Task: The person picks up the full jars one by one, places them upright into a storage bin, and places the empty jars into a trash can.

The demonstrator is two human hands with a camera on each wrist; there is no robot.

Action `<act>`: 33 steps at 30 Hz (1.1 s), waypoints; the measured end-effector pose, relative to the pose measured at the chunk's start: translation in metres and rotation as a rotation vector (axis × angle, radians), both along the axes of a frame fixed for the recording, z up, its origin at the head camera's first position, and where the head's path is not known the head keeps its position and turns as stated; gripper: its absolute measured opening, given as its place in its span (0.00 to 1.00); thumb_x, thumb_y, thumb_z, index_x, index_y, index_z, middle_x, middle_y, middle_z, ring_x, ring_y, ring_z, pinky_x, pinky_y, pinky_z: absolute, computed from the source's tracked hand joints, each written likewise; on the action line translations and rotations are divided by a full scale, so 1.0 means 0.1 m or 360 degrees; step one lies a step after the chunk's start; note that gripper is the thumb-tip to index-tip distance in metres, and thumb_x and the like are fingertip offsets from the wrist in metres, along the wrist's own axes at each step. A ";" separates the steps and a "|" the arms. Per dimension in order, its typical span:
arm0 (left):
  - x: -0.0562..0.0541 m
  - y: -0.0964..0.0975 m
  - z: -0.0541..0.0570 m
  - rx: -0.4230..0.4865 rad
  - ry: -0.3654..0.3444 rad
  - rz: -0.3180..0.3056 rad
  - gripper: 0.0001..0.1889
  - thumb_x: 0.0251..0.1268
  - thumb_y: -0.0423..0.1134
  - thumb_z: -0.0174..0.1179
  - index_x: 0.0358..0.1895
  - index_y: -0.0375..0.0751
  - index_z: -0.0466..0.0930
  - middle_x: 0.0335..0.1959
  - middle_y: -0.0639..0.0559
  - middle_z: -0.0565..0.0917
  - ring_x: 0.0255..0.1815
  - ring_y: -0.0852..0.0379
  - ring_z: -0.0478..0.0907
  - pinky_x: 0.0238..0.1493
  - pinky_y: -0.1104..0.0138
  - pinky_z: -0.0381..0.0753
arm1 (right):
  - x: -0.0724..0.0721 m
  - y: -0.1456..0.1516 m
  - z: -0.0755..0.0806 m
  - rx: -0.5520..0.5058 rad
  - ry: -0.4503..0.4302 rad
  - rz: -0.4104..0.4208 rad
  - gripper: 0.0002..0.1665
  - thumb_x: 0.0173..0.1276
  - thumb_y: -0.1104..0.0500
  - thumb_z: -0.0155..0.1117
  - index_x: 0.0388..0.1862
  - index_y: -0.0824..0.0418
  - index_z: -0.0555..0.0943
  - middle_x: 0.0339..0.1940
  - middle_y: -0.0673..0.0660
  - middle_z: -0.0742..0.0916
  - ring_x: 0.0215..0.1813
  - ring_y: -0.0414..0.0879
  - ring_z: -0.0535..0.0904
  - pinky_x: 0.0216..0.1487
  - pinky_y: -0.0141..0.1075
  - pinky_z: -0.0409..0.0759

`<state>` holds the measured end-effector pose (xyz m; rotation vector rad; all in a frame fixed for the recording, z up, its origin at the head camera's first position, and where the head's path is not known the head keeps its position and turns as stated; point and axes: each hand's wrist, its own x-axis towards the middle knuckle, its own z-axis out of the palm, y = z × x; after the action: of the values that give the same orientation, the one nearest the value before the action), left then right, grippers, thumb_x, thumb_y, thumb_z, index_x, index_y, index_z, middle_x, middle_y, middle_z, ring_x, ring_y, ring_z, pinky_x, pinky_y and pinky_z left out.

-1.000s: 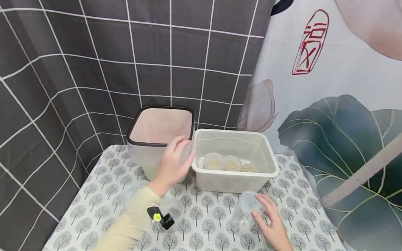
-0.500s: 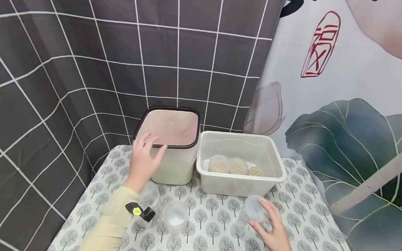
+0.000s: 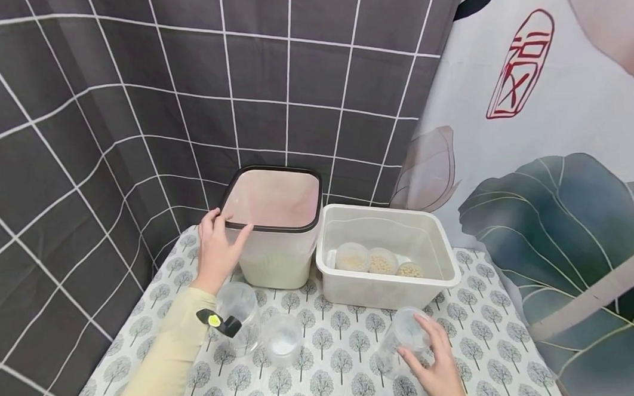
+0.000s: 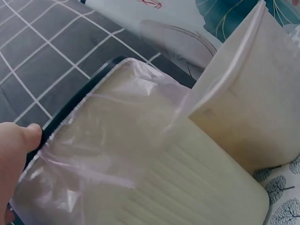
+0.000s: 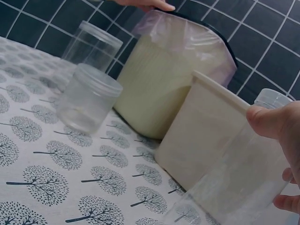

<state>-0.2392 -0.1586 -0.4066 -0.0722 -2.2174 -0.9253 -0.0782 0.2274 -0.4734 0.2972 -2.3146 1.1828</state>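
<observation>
My left hand (image 3: 216,255) holds the dark rim of a trash bin (image 3: 273,264) at its front left corner, thumb and fingers spread along the rim. A pinkish plastic liner (image 4: 108,136) is folded over the bin's outside, as the left wrist view shows. My right hand (image 3: 439,372) grips a tall clear plastic jar (image 3: 402,343) near its top, thumb on one side and fingers on the other. Its lid end (image 5: 272,98) points up, tilted in the right wrist view. By my left forearm stand a tall clear jar (image 3: 238,316) and a shorter one (image 3: 282,340).
An off-white plastic tub (image 3: 382,292) stands right of the bin. Inside it are three small round containers (image 3: 353,258) with pale beans or grains. A tree-print cloth (image 3: 341,361) covers the table, with a dark grid curtain (image 3: 189,66) behind.
My left hand has moved left from the bin's front right side to its front left rim. My right hand has closed further around the tall jar. The view has shifted slightly.
</observation>
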 end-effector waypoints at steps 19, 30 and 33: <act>-0.06 -0.12 -0.02 -0.0020 0.0124 -0.0027 0.23 0.51 0.51 0.68 0.39 0.32 0.80 0.50 0.37 0.75 0.58 0.42 0.68 0.60 0.54 0.66 | -0.17 0.15 0.11 -0.0101 0.0083 0.0175 0.46 0.39 0.80 0.72 0.62 0.71 0.68 0.60 0.66 0.70 0.61 0.36 0.66 0.59 0.22 0.65; -0.06 -0.12 -0.05 -0.0094 0.0164 0.0019 0.24 0.50 0.51 0.69 0.40 0.31 0.80 0.51 0.35 0.76 0.57 0.41 0.70 0.58 0.52 0.69 | -0.26 -0.01 0.55 -0.0215 0.0331 0.0328 0.46 0.34 0.85 0.67 0.59 0.78 0.67 0.57 0.71 0.71 0.57 0.44 0.70 0.54 0.26 0.73; -0.06 -0.12 -0.05 -0.0116 0.0172 0.0018 0.25 0.50 0.51 0.69 0.40 0.30 0.80 0.51 0.35 0.75 0.57 0.41 0.70 0.58 0.52 0.69 | -0.30 -0.09 0.73 -0.0279 0.0485 0.0470 0.40 0.41 0.79 0.68 0.57 0.81 0.66 0.55 0.74 0.71 0.57 0.48 0.70 0.55 0.28 0.73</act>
<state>-0.2456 -0.1705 -0.4116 -0.1406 -2.1491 -0.8154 -0.1087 0.2183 -0.4007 0.7210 -1.9345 1.3634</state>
